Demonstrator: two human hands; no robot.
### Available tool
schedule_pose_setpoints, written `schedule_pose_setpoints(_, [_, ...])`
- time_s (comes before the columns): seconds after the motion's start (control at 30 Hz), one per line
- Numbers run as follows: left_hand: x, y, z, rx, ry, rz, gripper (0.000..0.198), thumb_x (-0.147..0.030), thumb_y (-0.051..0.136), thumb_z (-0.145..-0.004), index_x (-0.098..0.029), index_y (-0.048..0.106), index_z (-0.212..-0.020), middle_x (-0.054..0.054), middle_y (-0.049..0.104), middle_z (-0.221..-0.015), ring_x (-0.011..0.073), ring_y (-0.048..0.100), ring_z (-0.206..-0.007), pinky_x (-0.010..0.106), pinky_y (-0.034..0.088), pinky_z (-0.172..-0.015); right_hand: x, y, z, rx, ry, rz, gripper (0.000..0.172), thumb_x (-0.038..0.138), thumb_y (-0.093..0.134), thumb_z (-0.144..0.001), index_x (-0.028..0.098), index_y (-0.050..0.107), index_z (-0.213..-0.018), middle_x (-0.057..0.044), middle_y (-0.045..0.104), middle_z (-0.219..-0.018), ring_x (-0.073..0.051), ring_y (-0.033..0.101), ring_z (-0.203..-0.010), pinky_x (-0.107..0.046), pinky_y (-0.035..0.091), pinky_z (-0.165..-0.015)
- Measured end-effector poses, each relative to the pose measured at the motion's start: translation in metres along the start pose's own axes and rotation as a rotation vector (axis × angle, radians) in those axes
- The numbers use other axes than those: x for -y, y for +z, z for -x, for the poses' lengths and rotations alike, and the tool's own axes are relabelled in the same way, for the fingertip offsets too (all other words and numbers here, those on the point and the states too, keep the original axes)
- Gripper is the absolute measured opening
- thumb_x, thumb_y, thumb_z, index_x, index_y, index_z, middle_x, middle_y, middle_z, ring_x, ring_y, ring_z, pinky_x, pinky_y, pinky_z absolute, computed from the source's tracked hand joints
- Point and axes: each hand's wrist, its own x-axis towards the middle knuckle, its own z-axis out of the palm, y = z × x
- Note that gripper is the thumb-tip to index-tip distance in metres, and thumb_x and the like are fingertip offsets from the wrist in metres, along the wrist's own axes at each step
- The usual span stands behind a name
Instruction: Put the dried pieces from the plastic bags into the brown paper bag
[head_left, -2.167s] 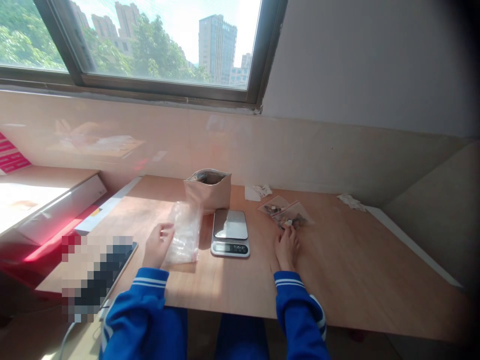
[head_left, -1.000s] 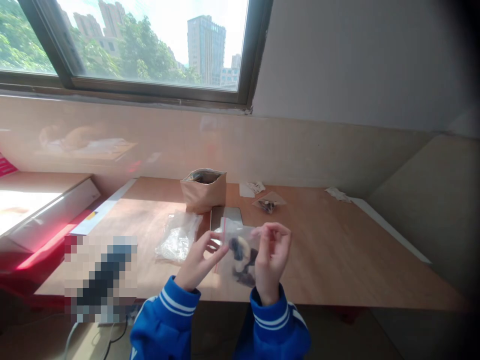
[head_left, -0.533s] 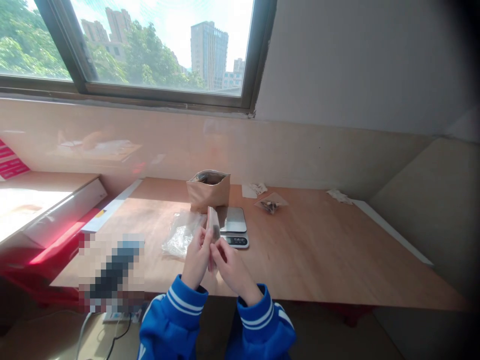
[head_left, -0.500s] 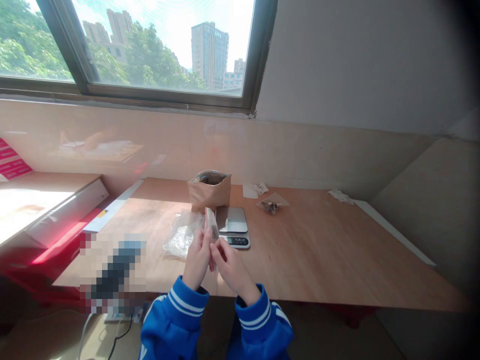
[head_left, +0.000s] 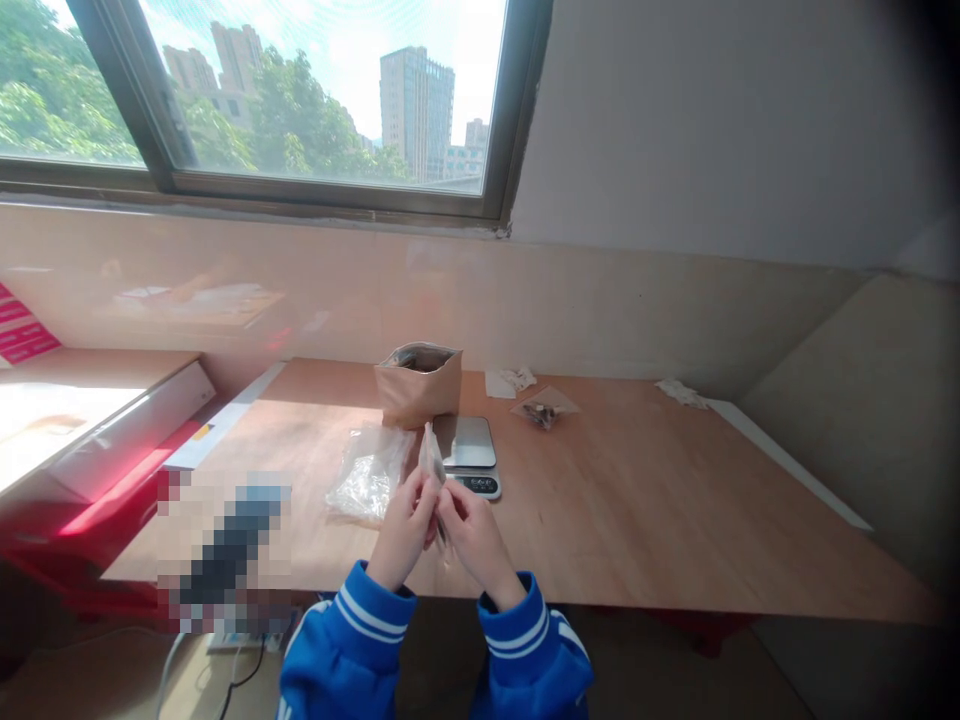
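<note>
A small clear plastic bag (head_left: 431,455) is pinched between my two hands, held up over the near middle of the table. My left hand (head_left: 405,525) grips its left side, fingers closed. On its right side, my right hand (head_left: 472,530) is closed with thumb and fingertips together. What the bag holds is too small to make out. Just behind the bag sits a kitchen scale (head_left: 466,445) with a steel plate. Left of the hands lies a heap of clear plastic bags (head_left: 366,480). An open kraft paper pouch (head_left: 420,390) stands behind the scale.
Right of the scale, a clear bag with dark pieces (head_left: 546,412) lies on the wooden table (head_left: 637,500). White paper scraps (head_left: 511,381) rest near the wall. A pixelated dark object (head_left: 232,545) is at the left edge, above cables (head_left: 244,680).
Both hands have moved slightly to the right with the small bag, which has turned a little between the fingers. The scale, pouch and heap of bags stay put.
</note>
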Motion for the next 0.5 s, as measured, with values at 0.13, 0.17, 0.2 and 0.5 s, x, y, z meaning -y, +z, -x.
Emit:
schedule_pose_setpoints(0.13, [-0.005, 0.001, -0.002, 0.021, 0.06, -0.085, 0.03, -0.047, 0.043, -0.085, -0.02, 0.043, -0.073, -0.008, 0.035, -0.047, 0.0064, 0.032, -0.04, 0.02, 0.025, -0.04, -0.004, -0.003, 0.001, -0.164, -0.004, 0.127, 0.03, 0.036, 0.044, -0.087, 0.02, 0.043, -0.061, 0.004, 0.046, -0.054, -0.011, 0.043, -0.053, -0.022, 0.032, -0.053])
schedule_pose_setpoints(0.17, [-0.007, 0.002, -0.003, 0.034, 0.071, -0.107, 0.029, -0.046, 0.043, -0.085, -0.019, 0.044, -0.073, -0.008, 0.035, -0.048, 0.0065, 0.032, -0.041, 0.02, 0.025, -0.041, -0.005, -0.004, 0.002, -0.182, -0.002, 0.139, 0.03, 0.035, 0.044, -0.087, 0.02, 0.043, -0.061, 0.004, 0.045, -0.054, -0.011, 0.042, -0.053, -0.022, 0.031, -0.052])
schedule_pose_setpoints(0.2, [-0.008, 0.003, -0.003, 0.047, 0.079, -0.127, 0.028, -0.044, 0.043, -0.086, -0.019, 0.045, -0.074, -0.008, 0.036, -0.048, 0.0067, 0.033, -0.042, 0.02, 0.026, -0.042, -0.005, -0.005, 0.003, -0.196, 0.0, 0.145, 0.03, 0.035, 0.043, -0.086, 0.02, 0.042, -0.06, 0.004, 0.045, -0.054, -0.011, 0.042, -0.052, -0.022, 0.03, -0.052])
schedule_pose_setpoints(0.5, [-0.01, 0.01, -0.001, 0.115, 0.094, -0.146, 0.022, -0.038, 0.043, -0.085, -0.019, 0.044, -0.073, -0.008, 0.036, -0.049, 0.0072, 0.037, -0.043, 0.02, 0.028, -0.043, -0.005, -0.018, 0.01, -0.222, -0.02, 0.101, 0.034, 0.035, 0.045, -0.085, 0.02, 0.036, -0.055, 0.005, 0.038, -0.05, -0.009, 0.036, -0.05, -0.022, 0.027, -0.049])
